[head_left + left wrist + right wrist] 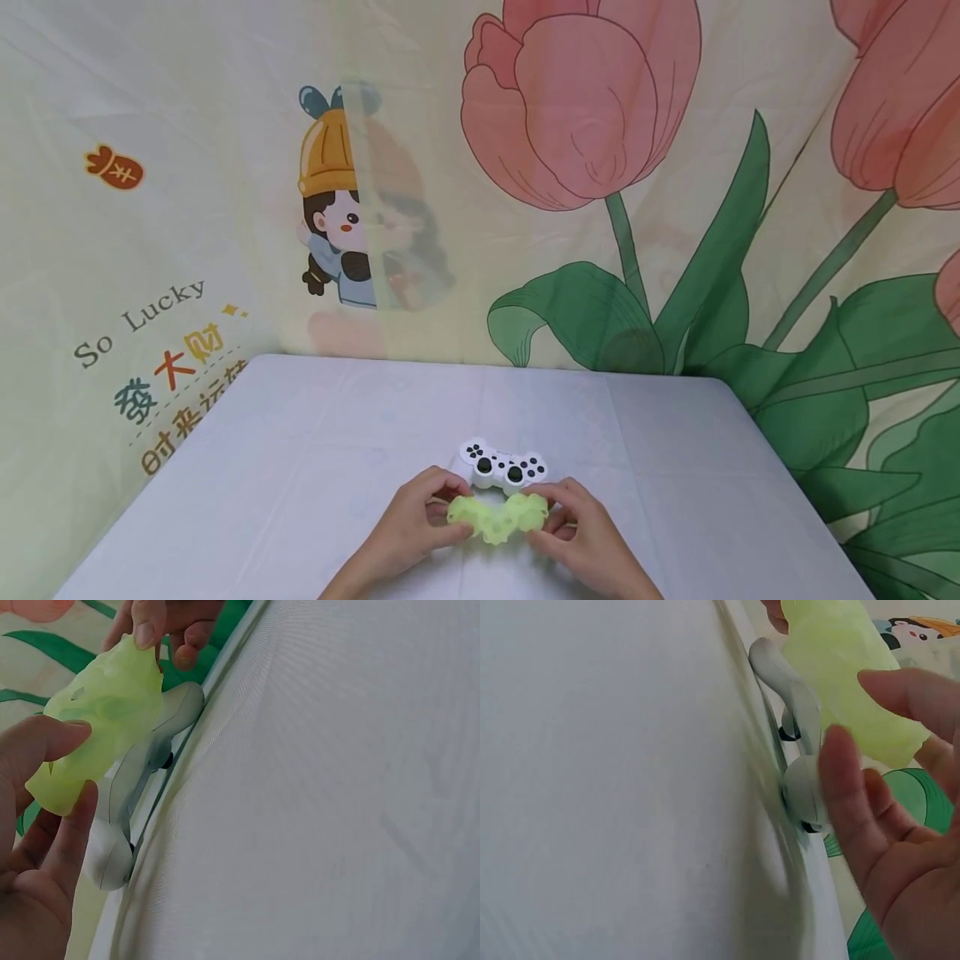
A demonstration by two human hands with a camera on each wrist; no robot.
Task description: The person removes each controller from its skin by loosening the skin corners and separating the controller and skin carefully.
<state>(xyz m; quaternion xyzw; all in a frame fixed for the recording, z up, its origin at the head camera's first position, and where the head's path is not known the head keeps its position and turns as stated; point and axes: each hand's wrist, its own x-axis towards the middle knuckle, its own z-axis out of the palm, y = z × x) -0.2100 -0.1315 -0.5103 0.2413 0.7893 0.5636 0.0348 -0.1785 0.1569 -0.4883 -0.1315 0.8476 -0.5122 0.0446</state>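
Note:
A translucent yellow-green silicone controller cover [495, 518] is held up between both hands, curved with its middle dipping toward the person. My left hand [416, 517] pinches its left end between thumb and fingers, as the left wrist view also shows on the cover [112, 712]. At the right end, my right hand [576, 525] grips it with thumb and fingers. Just beyond the cover, a white game controller [495, 462] with black sticks and buttons lies face up on the table. In the right wrist view the cover [847, 675] partly overlaps the controller [802, 780].
A pale cloth covers the table [337, 442]. Behind it hangs a curtain [420, 50] printed with tulips, a cartoon figure and lettering, close to the table's back edge.

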